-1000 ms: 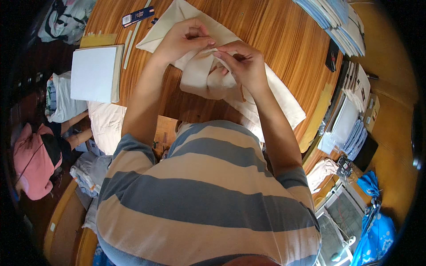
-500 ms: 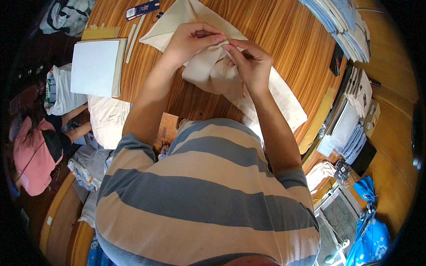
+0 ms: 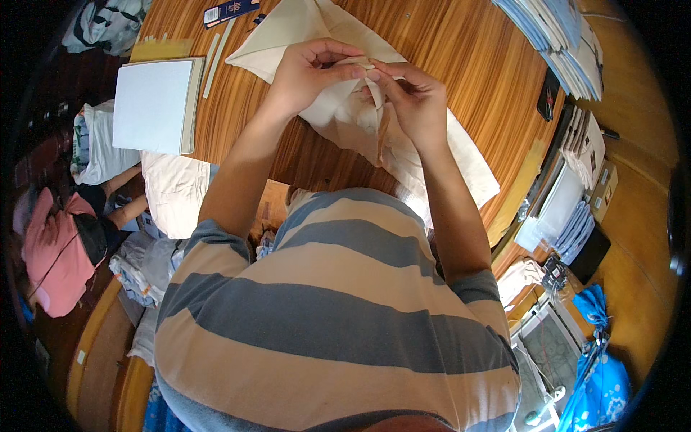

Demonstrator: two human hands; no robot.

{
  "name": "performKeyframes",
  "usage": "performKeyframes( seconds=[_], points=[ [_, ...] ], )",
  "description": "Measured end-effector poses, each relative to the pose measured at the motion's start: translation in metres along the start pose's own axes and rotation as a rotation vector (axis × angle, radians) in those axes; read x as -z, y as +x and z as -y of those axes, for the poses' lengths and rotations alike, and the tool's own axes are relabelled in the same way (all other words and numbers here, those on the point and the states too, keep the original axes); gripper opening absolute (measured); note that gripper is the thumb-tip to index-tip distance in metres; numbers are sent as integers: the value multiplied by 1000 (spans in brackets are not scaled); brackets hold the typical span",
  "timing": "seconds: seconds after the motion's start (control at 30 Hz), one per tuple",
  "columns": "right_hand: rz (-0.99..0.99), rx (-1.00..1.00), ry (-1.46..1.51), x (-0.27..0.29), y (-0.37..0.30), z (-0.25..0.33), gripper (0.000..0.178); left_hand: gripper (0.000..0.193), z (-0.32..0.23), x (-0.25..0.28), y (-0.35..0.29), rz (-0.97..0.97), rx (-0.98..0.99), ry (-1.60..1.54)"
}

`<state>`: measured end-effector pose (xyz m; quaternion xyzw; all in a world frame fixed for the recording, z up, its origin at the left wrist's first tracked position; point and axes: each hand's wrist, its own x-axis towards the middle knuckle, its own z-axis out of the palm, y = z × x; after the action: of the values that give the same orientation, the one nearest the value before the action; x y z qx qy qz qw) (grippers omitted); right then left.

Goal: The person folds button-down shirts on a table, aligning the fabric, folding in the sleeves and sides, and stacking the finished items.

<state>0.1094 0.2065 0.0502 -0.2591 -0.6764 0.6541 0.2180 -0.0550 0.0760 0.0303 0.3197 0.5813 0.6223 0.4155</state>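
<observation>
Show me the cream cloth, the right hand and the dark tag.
Cream cloth (image 3: 340, 119): head view, on its folded middle part.
Right hand (image 3: 419, 101): head view, on its middle.
Dark tag (image 3: 232, 11): head view, on its face.

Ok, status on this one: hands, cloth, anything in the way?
Left hand and right hand close together, both pinching cream cloth. Cloth partly bunched, partly spread on wooden table. Nothing seen blocking either hand.
</observation>
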Motion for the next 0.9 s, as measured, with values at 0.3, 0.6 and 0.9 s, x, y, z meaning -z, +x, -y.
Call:
performKeyframes(
  seconds=[0.3,0.6,0.9],
  points=[
    [8,46,-207,3,1,13,15,29,6,-7,-4,-95,-128,-39],
    [4,-6,-139,5,1,10,17,23,-5,-17,-12,-138,-170,82],
    [-141,264,-359,-9,-5,13,17,24,-12,-27,-12,-191,-135,70]
  ],
)
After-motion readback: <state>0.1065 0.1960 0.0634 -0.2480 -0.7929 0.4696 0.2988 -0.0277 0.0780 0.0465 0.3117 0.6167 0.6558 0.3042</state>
